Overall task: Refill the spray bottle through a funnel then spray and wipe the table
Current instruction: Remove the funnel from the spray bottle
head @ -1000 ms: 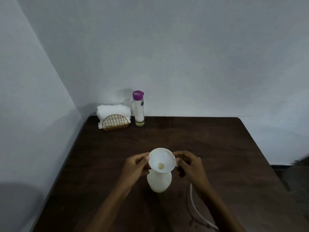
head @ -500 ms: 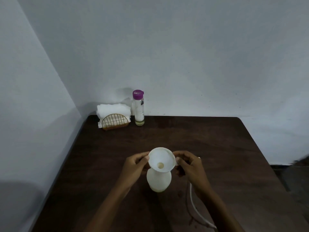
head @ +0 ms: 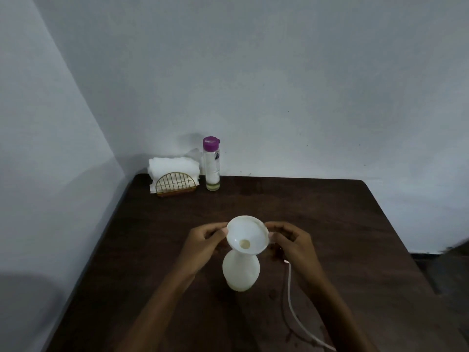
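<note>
**Fig.** Head view, looking fwd and down.

**Centre:** a white plastic funnel (head: 247,236) is seated in the neck of a white opaque plastic bottle (head: 241,271). The bottle stands upright on the dark brown wooden worktop (head: 317,212), approx. mid-width and nearer the front edge. The funnel bowl faces up, tipped slightly twd the camera, and the spout hole shows at its bottom.

**L hand** (head: 203,243): at the funnel's left rim. Its fingers (head: 220,231) are curled, w/ thumb and forefinger tips pinching the rim.

**R hand** (head: 295,243): at the opp. rim. Its fingers (head: 275,235) are curled likewise, tips nipping the rim edge.

The funnel thus sits btw the two sets of fingers, held on both sides. The bottle body lies below and btw the hands, apart from the fingers as far as can be seen.

**Right of the bottle:** a thin white tube (head: 291,308) lies on the worktop, running from under the R hand twd the near edge.

**Far left corner, well apart:** a tall clear bottle w/ purple cap (head: 212,165) stands upright by the wall. It is just beside a gold wire holder (head: 176,185) w/ white paper napkins (head: 173,166).
</note>
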Motion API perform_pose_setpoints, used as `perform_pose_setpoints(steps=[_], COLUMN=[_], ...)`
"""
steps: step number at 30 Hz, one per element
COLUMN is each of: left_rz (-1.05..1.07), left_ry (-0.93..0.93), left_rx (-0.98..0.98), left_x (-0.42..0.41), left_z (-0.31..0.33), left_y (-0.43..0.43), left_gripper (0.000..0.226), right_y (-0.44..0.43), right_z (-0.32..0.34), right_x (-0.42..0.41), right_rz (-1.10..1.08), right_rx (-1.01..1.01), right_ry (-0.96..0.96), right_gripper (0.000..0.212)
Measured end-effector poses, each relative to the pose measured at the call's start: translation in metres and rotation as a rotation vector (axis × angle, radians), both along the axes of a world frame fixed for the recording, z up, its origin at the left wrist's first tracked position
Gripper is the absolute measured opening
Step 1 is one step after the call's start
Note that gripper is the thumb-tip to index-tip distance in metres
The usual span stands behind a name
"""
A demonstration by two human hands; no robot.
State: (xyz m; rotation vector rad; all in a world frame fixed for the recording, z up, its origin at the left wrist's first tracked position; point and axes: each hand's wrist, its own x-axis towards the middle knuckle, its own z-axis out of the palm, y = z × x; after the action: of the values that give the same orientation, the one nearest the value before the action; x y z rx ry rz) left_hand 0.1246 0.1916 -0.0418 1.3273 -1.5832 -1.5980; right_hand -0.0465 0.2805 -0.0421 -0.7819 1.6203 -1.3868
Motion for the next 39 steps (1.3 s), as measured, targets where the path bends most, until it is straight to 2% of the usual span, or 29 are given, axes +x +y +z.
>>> perform_pose_setpoints(steps=[9,12,17,21,30,34,39], left_rz=[-0.014,-0.057,-0.064,-0.086,-0.084,-0.201,-0.219], left_ry=[0.065,0.061,-0.025,-0.100,-0.222,-0.306,-0.375], left_rx=[-0.093,-0.149,-0.228,-0.266,-0.123,-0.063,-0.045], left_x=[-0.003,-0.009,-0.029,-0.054,-0.105,-0.115,-0.126], left_z=[0.025,0.028,0.009,-0.014,-0.070,-0.100,-0.124], left_y=[-0.014,-0.025,-0.057,-0.091,-0.168,-0.190,-0.202], left_gripper=[0.017,0.022,0.031,0.040,0.049,0.067,0.066], right_y=[-0.015,-0.028,-0.073,-0.123,-0.220,-0.243,-0.252], right_z=[0.024,0.032,0.017,-0.005,-0.076,-0.107,-0.129], right_x=[-0.014,-0.025,-0.056,-0.074,-0.086,-0.086,-0.088], right_rz=[0.029,0.077,0.152,0.120,-0.074,-0.142,-0.147], right_rx=[-0.124,-0.108,-0.012,0.034,0.151,0.215,0.291], right_ry=[0.006,0.161,0.576,0.699,0.593,0.534,0.519], right_gripper=[0.025,0.026,0.016,0.013,0.012,0.013,0.017])
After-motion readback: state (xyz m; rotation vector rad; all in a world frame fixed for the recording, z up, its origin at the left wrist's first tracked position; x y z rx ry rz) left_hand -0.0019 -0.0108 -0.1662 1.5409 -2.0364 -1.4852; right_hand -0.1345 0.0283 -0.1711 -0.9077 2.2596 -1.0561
